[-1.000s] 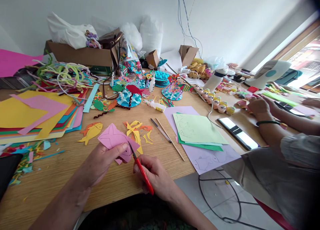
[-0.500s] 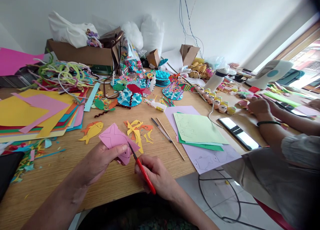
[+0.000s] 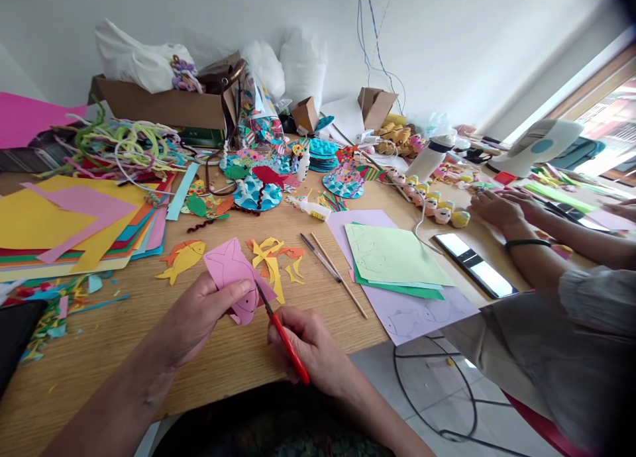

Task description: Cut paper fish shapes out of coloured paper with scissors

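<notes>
Between the thumb and fingers of my left hand (image 3: 203, 314) is a piece of pink paper (image 3: 226, 261) with a fish outline drawn on it. My right hand (image 3: 311, 344) grips red-handled scissors (image 3: 288, 348), whose dark blades reach into the paper's right side along the drawn line. My fingers partly hide the handles. Just beyond the paper lie yellow and orange paper scraps (image 3: 271, 258). To their left, a yellow paper fish (image 3: 185, 261) rests over an orange one.
A pen (image 3: 318, 255) and a thin wooden stick (image 3: 342, 278) lie right of the scraps, beside green and lilac sheets (image 3: 397, 258). Coloured paper (image 3: 64, 225) is stacked at left. A phone (image 3: 474, 265) lies near another person's hands (image 3: 497, 212) at right.
My left hand has turned the pink paper slightly, its upper part shifting right, while the scissors stay nearly in place. The other person's hands have moved a little left.
</notes>
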`<state>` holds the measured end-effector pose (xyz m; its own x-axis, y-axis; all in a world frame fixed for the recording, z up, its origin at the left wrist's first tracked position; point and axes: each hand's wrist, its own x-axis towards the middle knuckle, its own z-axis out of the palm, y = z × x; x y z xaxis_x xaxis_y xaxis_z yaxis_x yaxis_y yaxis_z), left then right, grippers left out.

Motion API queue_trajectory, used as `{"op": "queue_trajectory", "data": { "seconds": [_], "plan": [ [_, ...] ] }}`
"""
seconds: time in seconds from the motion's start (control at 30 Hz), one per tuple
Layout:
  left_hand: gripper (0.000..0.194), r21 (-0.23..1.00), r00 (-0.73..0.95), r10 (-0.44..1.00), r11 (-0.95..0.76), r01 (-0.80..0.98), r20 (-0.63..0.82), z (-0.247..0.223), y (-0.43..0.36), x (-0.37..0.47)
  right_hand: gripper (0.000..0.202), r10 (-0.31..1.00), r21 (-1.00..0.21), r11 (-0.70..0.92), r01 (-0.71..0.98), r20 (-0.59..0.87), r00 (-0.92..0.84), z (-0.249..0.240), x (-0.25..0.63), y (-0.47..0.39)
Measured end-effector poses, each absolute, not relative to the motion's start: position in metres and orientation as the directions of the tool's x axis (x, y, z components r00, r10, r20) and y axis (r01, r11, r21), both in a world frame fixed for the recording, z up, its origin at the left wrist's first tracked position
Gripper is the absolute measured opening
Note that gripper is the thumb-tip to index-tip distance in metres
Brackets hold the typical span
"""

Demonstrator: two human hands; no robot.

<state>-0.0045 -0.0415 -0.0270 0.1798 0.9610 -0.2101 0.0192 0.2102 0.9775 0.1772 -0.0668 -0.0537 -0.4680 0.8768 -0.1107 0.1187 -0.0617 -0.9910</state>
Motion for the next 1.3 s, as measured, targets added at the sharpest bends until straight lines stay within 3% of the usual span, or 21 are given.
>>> {"op": "queue_trajectory", "data": {
  "seconds": [0.2,1.3],
  "plan": [
    [0.021,0.973,0.14,0.964,0.231,-0.028,-0.225,-0.025,-0.043,0.002,0.044,0.881,-0.989,-0.135,0.064,-0.149,-0.449,-0.052,0.175,-0.069],
    [0.017,0.948,0.127,0.951,0.296,-0.117,-0.281,-0.018,-0.046,0.014,0.041,0.886,-0.992,-0.096,0.081,-0.122,-0.447,-0.057,0.177,-0.068]
  ]
}}
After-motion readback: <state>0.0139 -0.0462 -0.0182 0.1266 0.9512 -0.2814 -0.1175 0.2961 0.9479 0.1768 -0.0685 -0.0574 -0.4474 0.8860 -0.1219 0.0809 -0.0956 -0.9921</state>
